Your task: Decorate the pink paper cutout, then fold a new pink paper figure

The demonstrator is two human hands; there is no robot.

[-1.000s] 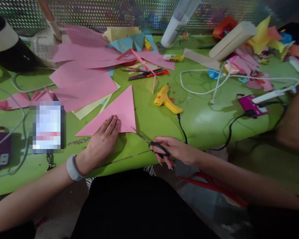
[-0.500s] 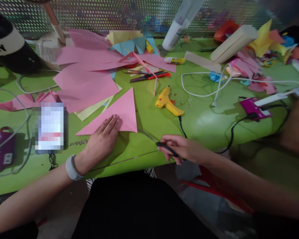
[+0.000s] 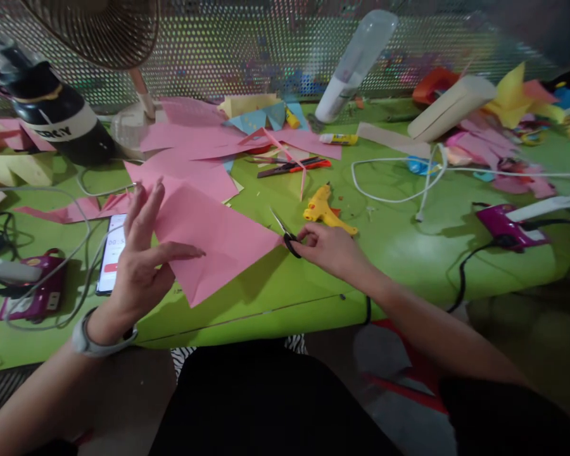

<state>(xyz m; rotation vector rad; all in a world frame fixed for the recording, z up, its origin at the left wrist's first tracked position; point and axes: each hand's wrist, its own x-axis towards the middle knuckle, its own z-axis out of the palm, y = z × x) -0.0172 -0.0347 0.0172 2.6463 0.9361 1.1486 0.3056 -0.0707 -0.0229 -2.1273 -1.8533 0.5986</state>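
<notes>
A sheet of pink paper (image 3: 218, 237) lies in front of me, turned out into a four-sided shape with a crease across it. Its right corner reaches my right hand (image 3: 335, 250), whose closed fingers hold small scissors (image 3: 292, 244) by the black handles. The blades point away, up the table; whether the fingers also pinch the paper corner I cannot tell. At the paper's left side is my left hand (image 3: 145, 259), fingers spread, the index finger over the sheet. A phone (image 3: 110, 253) is partly hidden behind that hand.
Beyond the right hand lies a yellow glue gun (image 3: 325, 209). Cutters (image 3: 294, 166), a glue stick (image 3: 338, 139) and more pink sheets (image 3: 185, 136) are farther back. A black bottle (image 3: 66, 120) and a fan (image 3: 99, 28) stand left. Purple power strips (image 3: 510, 228) and white cables (image 3: 384, 196) flank the area.
The folded pink triangle has opened into a larger shape. My left hand has lifted from flat and spread its fingers. The right hand has brought the scissors up to the paper's corner.
</notes>
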